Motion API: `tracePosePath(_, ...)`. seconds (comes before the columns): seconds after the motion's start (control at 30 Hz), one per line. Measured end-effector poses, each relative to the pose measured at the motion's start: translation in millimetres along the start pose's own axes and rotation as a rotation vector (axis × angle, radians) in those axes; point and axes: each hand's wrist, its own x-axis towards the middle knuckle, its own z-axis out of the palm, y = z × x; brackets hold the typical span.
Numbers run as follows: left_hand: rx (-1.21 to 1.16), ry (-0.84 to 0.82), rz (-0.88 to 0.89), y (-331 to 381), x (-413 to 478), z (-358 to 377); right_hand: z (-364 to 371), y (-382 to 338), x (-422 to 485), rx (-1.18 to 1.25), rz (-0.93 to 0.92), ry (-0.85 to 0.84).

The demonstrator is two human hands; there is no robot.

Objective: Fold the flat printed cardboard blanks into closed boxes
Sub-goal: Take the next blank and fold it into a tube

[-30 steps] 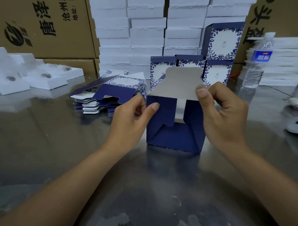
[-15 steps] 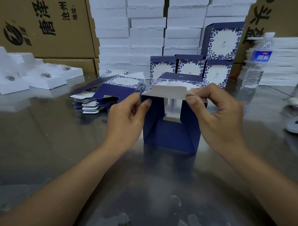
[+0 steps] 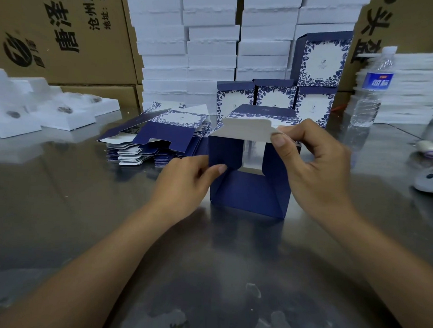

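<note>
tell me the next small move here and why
Probably fold the closing flap down and tuck it in: the right hand pinches its corner, it sits level above the box opening, and the left hand holds a side flap.

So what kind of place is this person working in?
Probably a packaging workshop or warehouse: tall stacks of white foam slabs and big brown corrugated cartons line the back, and a pile of flat blue-and-white printed cardboard blanks lies on the shiny metal table beside a half-folded dark blue box.
</note>
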Motion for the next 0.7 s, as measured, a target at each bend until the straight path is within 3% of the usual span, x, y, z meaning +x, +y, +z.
tracePosePath(0.37, 0.089, -0.139, -0.040, -4.9, -2.3, 3.0, -0.6, 3.8, 1.4, 0.003, 0.007, 0.003)
tracePosePath(0.7, 0.106, -0.159, -0.052, -7.5, 0.0, 1.4, -0.2, 4.5, 1.1, 0.001, 0.003, 0.002)
